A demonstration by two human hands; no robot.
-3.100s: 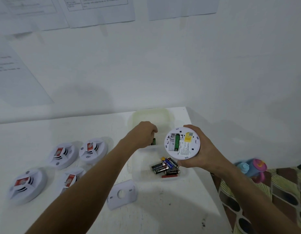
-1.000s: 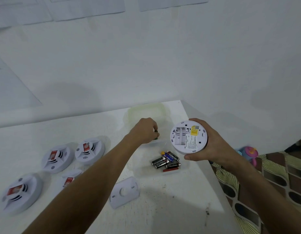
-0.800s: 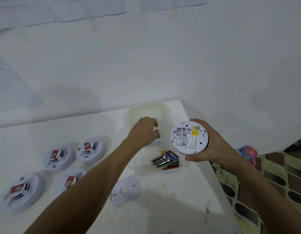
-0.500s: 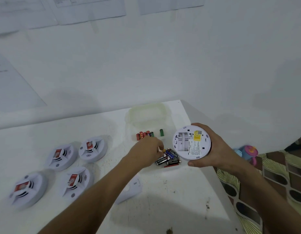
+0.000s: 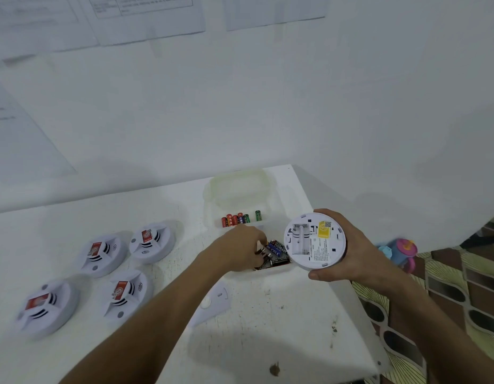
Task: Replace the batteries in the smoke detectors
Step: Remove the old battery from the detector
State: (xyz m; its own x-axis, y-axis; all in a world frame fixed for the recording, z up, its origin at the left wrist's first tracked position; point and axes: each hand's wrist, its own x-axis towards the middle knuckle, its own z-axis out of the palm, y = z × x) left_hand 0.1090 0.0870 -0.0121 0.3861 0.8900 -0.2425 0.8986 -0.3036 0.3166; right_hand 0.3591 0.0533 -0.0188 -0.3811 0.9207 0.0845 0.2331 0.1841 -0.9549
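White-painted wall with taped paper sheets is seen behind a white worktop (image 5: 268,342), on which four round white smoke detectors (image 5: 103,254) are laid at the left. A fifth round white smoke detector (image 5: 315,242), back up with its battery bay empty, is gripped in the right hand (image 5: 351,250) above the worktop's right edge. The left hand (image 5: 240,249) is curled over dark batteries (image 5: 276,249) in a clear plastic tray (image 5: 241,189); whether one is pinched cannot be told.

White table (image 5: 268,342), surface scuffed and marked with dark spots near its front right corner. Four white smoke detectors (image 5: 112,254) lie face up in a cluster at the left; a flat white cover plate (image 5: 212,303) lies centrally. A translucent container (image 5: 240,189) of batteries (image 5: 238,218) sits toward the back right.
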